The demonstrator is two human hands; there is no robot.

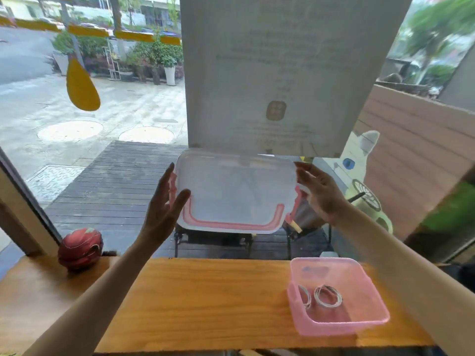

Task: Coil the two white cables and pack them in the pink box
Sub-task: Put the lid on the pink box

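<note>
The pink box (359, 322) stands open on the right side of the wooden table. Two coiled white cables lie inside it: one coil (328, 296) near the middle, the other (305, 295) against the left wall. The translucent lid (235, 191), with a pink seal along its edge, is held up in the air above the table's far edge. My left hand (164, 204) presses its left side with fingers spread, and my right hand (321, 191) presses its right side. The lid is tilted with its underside toward me.
A red ball-like object (81, 249) sits at the table's far left by the window frame. The wooden table (205, 304) runs under a large window. A white poster (280, 73) hangs on the glass behind the lid.
</note>
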